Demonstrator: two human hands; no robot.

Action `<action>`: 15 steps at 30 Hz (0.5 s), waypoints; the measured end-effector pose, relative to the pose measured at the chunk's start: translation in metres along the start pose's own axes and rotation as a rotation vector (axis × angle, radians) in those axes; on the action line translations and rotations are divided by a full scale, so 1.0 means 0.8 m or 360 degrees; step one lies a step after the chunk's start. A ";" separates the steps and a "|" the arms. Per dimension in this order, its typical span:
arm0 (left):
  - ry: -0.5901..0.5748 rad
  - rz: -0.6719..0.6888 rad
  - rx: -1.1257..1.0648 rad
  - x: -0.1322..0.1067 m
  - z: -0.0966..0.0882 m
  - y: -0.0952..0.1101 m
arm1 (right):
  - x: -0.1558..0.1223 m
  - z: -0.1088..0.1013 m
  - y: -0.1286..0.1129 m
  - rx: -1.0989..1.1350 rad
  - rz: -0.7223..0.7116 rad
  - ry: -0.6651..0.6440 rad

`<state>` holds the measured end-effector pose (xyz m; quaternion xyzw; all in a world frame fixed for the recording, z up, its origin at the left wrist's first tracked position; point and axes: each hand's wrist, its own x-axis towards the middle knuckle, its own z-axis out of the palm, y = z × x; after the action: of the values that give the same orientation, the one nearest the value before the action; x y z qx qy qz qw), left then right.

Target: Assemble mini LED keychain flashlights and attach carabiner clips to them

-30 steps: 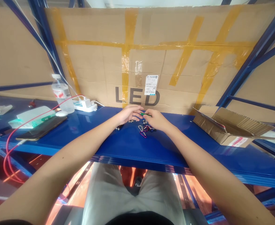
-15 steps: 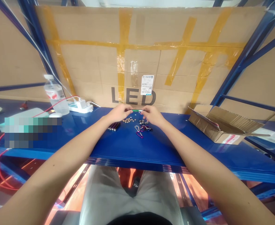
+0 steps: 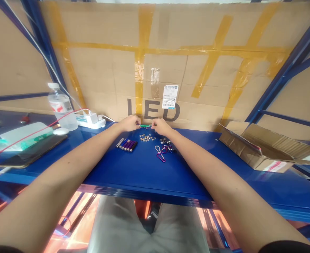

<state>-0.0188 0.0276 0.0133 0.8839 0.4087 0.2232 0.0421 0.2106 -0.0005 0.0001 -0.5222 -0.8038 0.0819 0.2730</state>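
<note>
Black smartphone, lying flat, cabled. Clear plastic bottle, white-capped, upright. White power strip. Row of slim cylinders, on blue shelf. Left hand, fingertips pinching one end of slim green cylinder, level, near cardboard panel. Small round metallic pieces, scattered. Right hand, fingertips pinching cylinder's opposite end. Carabiners, clustered. Open cardboard box.

Glossy blue metal counter stretching right across, and there's a neat row of slim silver, blue, purple and black cylinders near the middle! Just right of them, small round gold-and-silver pieces lie scattered, then multicoloured metal carabiners. Far right, an open brown cardboard box; over left, a clear plastic white-capped bottle and a flat black phone.
</note>
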 end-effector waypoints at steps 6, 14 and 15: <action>-0.0087 -0.0120 -0.0056 0.000 0.020 -0.026 | 0.011 0.015 0.015 0.0061 -0.0056 -0.0107; -0.0155 -0.0038 -0.0312 -0.003 0.029 -0.022 | -0.007 0.008 0.025 0.0176 0.0020 -0.0083; -0.0161 -0.0043 -0.0330 -0.002 0.030 -0.020 | -0.010 0.007 0.023 0.0157 0.0014 -0.0111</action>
<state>-0.0207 0.0393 -0.0131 0.8794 0.3926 0.2188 0.1570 0.2251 0.0012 -0.0150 -0.5085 -0.8055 0.1407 0.2698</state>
